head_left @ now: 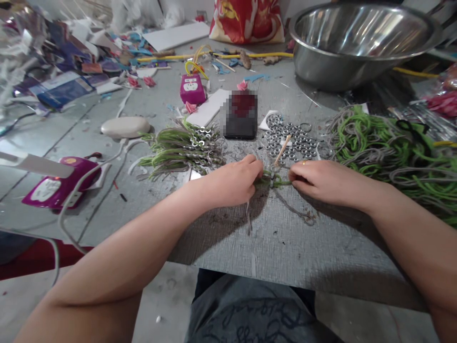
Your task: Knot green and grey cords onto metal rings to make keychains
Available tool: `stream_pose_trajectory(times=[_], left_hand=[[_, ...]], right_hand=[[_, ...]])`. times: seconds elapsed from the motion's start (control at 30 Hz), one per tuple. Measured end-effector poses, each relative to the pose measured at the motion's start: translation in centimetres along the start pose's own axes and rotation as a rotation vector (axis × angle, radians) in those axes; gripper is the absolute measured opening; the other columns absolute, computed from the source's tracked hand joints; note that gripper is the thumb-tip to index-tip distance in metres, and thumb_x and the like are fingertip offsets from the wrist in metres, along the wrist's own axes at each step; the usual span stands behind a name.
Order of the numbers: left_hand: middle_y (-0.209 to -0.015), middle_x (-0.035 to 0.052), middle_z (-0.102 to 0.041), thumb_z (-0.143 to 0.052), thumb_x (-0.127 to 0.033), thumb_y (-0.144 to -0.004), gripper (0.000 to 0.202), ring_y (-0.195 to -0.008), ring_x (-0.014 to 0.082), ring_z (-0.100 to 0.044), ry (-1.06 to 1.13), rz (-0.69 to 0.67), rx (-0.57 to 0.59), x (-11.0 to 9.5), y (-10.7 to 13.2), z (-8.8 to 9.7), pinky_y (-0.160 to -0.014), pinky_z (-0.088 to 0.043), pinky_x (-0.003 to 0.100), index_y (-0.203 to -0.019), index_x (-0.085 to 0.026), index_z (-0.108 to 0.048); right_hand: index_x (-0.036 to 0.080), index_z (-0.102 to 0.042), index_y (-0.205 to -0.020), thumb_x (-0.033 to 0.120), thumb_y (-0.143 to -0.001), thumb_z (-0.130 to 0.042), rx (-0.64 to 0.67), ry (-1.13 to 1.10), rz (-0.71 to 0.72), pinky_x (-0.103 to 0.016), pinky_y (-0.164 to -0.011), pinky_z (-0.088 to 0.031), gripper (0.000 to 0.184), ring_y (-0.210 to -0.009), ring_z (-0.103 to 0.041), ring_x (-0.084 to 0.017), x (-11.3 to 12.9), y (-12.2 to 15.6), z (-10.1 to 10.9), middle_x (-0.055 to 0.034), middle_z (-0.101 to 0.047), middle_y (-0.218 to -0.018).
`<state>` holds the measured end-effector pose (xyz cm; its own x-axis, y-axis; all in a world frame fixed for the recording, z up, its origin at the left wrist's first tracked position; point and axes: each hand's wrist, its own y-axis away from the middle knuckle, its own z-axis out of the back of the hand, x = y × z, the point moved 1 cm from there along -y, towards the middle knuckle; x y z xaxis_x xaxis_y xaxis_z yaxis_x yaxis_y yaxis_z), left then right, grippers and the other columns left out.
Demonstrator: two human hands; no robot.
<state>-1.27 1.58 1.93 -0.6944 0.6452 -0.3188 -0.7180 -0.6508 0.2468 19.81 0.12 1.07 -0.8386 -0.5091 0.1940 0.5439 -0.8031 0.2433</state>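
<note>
Between my two hands lies a green and grey cord (276, 180) with a knot or small metal piece at its middle. My left hand (246, 178) is closed on its left part, and a thin grey end dangles below the fingers. On the other side my right hand (314, 175) pinches the green strand. A loose grey tail runs down onto the table. Just beyond sit a pile of metal rings (293, 136) and a thin wooden stick (283, 148). Left of my left hand is a bundle of finished-looking green and grey cords (174, 147) with metal rings.
Loose green and grey cords (378, 147) heap at the right, below a large steel bowl (321, 71). A dark phone-like device (241, 124) stands ahead. Purple boxes (193, 89), a white cable (76, 190) and scraps (64, 90) cover the left side.
</note>
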Motion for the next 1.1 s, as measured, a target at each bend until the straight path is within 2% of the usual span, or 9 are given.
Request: stream_pose_trajectory(times=[0.1, 0.2, 0.3, 0.43, 0.63, 0.8, 0.9, 1.03, 1.1], left_hand=[[-0.102, 0.0071, -0.047, -0.04, -0.011, -0.074, 0.025, -0.08, 0.0154, -0.056, -0.005, -0.014, -0.009, -0.2, 0.0, 0.1, -0.073, -0.045, 0.029, -0.097, -0.015, -0.048], [-0.104, 0.0069, -0.048, -0.046, -0.017, -0.077, 0.025, -0.081, 0.0157, -0.056, 0.016, -0.065, -0.077, -0.4, -0.1, -0.1, -0.074, -0.045, 0.03, -0.102, -0.015, -0.05], [-0.104, 0.0065, -0.051, -0.05, -0.025, -0.081, 0.026, -0.081, 0.0165, -0.058, 0.028, -0.103, -0.12, -0.5, -0.2, -0.4, -0.073, -0.046, 0.03, -0.106, -0.016, -0.052], [-0.097, 0.0054, -0.055, -0.053, -0.03, -0.082, 0.025, -0.079, 0.0166, -0.059, -0.007, -0.092, -0.143, -0.7, -0.7, -1.0, -0.068, -0.046, 0.028, -0.103, -0.017, -0.056], [-0.089, 0.0022, -0.059, -0.052, -0.032, -0.083, 0.018, -0.077, 0.0154, -0.059, -0.053, -0.05, -0.176, -0.7, -1.1, -1.7, -0.059, -0.041, 0.024, -0.096, -0.02, -0.059], [-0.088, -0.0001, -0.061, -0.053, -0.028, -0.08, 0.015, -0.076, 0.0153, -0.06, -0.057, -0.078, -0.176, -0.7, -0.9, -1.7, -0.056, -0.038, 0.024, -0.092, -0.022, -0.06], [-0.089, -0.0004, -0.062, -0.053, -0.029, -0.079, 0.018, -0.076, 0.0156, -0.06, -0.048, -0.084, -0.165, -0.8, -0.8, -1.5, -0.056, -0.038, 0.024, -0.094, -0.022, -0.06], [-0.09, 0.0007, -0.062, -0.052, -0.036, -0.081, 0.023, -0.077, 0.0154, -0.06, -0.051, -0.079, -0.157, -0.9, -0.7, -1.5, -0.057, -0.039, 0.024, -0.097, -0.022, -0.06], [-0.09, 0.001, -0.062, -0.051, -0.035, -0.082, 0.022, -0.078, 0.0154, -0.06, -0.058, -0.075, -0.156, -0.9, -0.8, -1.6, -0.057, -0.038, 0.024, -0.097, -0.022, -0.06]], right_hand=[[0.02, -0.049, -0.078, 0.025, -0.082, -0.041, -0.033, 0.011, 0.017, -0.03, -0.06, -0.035, 0.01, -0.066, -0.052, -0.016, 0.0, 0.1, 0.2, -0.0021, -0.056, -0.076], [0.02, -0.054, -0.085, 0.023, -0.082, -0.044, -0.052, -0.052, 0.148, -0.028, -0.062, -0.037, 0.011, -0.07, -0.055, -0.016, 0.1, 0.4, 0.5, -0.0023, -0.059, -0.08], [0.024, -0.059, -0.092, 0.021, -0.084, -0.044, 0.035, -0.119, 0.292, -0.026, -0.062, -0.037, 0.018, -0.071, -0.057, -0.014, 0.4, 0.8, 0.5, -0.0008, -0.06, -0.084], [0.027, -0.061, -0.098, 0.019, -0.084, -0.047, 0.178, -0.125, 0.341, -0.025, -0.06, -0.036, 0.022, -0.07, -0.058, -0.013, 1.1, 1.0, 0.3, 0.0003, -0.061, -0.087], [0.022, -0.06, -0.081, 0.024, -0.082, -0.052, 0.277, -0.143, 0.272, -0.025, -0.059, -0.036, 0.008, -0.068, -0.056, -0.014, 2.2, 0.5, 0.5, 0.0001, -0.061, -0.076], [0.021, -0.058, -0.072, 0.027, -0.081, -0.052, 0.325, -0.098, 0.175, -0.025, -0.053, -0.031, 0.013, -0.057, -0.052, -0.013, 2.4, 0.5, 0.9, 0.0011, -0.059, -0.065], [0.021, -0.059, -0.075, 0.027, -0.08, -0.053, 0.296, -0.075, 0.163, -0.025, -0.052, -0.03, 0.01, -0.058, -0.054, -0.013, 2.4, 0.8, 1.2, 0.0012, -0.06, -0.065], [0.022, -0.061, -0.083, 0.025, -0.079, -0.055, 0.161, -0.042, 0.277, -0.025, -0.055, -0.032, 0.008, -0.064, -0.057, -0.014, 2.8, 1.2, 1.0, 0.0001, -0.062, -0.076], [0.022, -0.062, -0.081, 0.021, -0.079, -0.055, 0.113, 0.0, 0.321, -0.025, -0.053, -0.032, 0.008, -0.061, -0.056, -0.013, 3.0, 1.3, 0.5, -0.0004, -0.06, -0.077]])
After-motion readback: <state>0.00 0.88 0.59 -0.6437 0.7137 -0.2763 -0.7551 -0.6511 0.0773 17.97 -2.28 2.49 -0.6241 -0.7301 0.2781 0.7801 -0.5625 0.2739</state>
